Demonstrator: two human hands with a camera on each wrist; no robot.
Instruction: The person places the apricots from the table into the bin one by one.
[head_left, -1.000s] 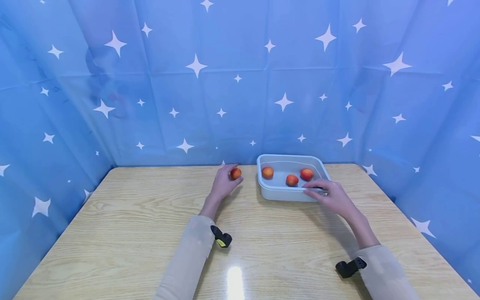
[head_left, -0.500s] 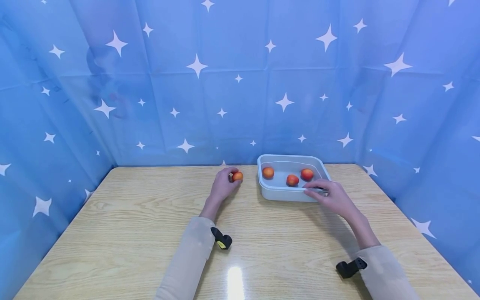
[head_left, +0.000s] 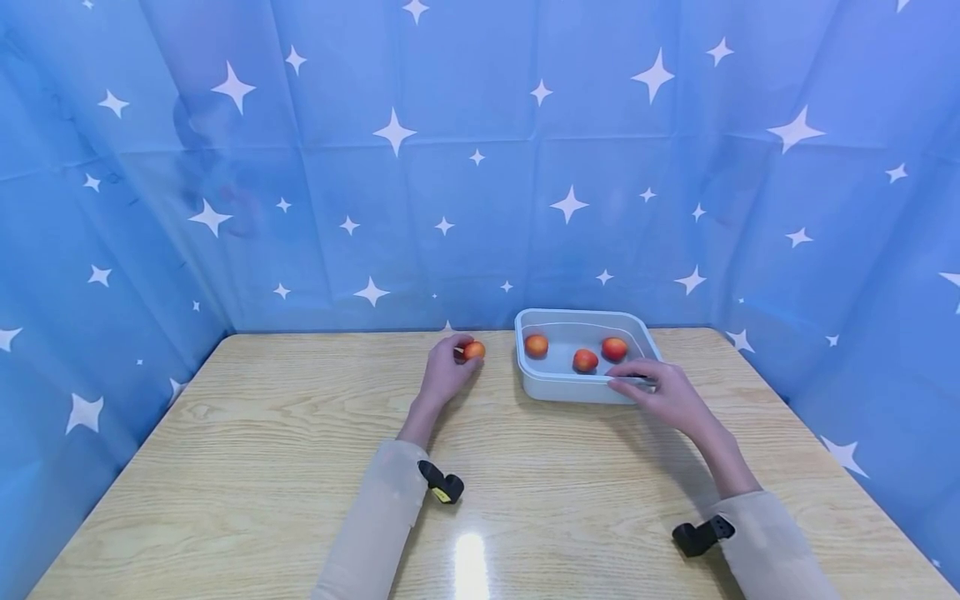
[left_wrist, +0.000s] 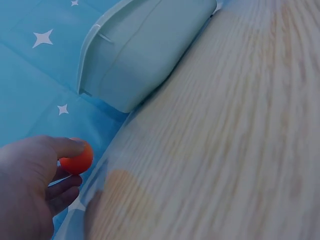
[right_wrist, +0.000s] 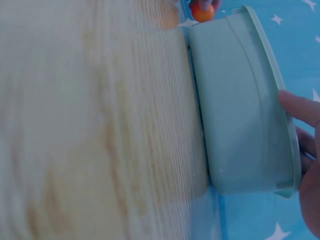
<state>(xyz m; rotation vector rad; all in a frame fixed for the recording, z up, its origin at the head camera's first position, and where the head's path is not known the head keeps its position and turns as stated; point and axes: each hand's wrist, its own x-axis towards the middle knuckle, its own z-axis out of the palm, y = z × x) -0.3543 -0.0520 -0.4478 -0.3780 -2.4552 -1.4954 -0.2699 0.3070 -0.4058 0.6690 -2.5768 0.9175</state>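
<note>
My left hand [head_left: 442, 373] pinches a small, round orange-red fruit [head_left: 474, 351] between thumb and fingers, left of a pale blue plastic tub [head_left: 573, 388]. In the left wrist view the thumb lies on top of the fruit [left_wrist: 80, 160], with the fingers beneath it. Inside the tub lie three similar fruits: one on the left [head_left: 536, 346], one in the middle [head_left: 585, 361] and one on the right [head_left: 614, 348]. My right hand [head_left: 671, 397] grips the tub's near rim towards its right end. In the right wrist view the thumb touches the rim's outer side, and the other fingers reach behind it.
Both hands work over a wood-grain table [head_left: 300, 467], the tub standing near its far edge. A blue curtain [head_left: 465, 192] with white stars hangs behind and at both sides. Black wrist cameras sit on the left sleeve [head_left: 375, 517] and the right sleeve [head_left: 776, 546].
The fruit in my left hand has turned, its more evenly orange side now showing, and shifted slightly nearer. The left hand has shifted a little with it. My right hand and the tub have stayed put.
</note>
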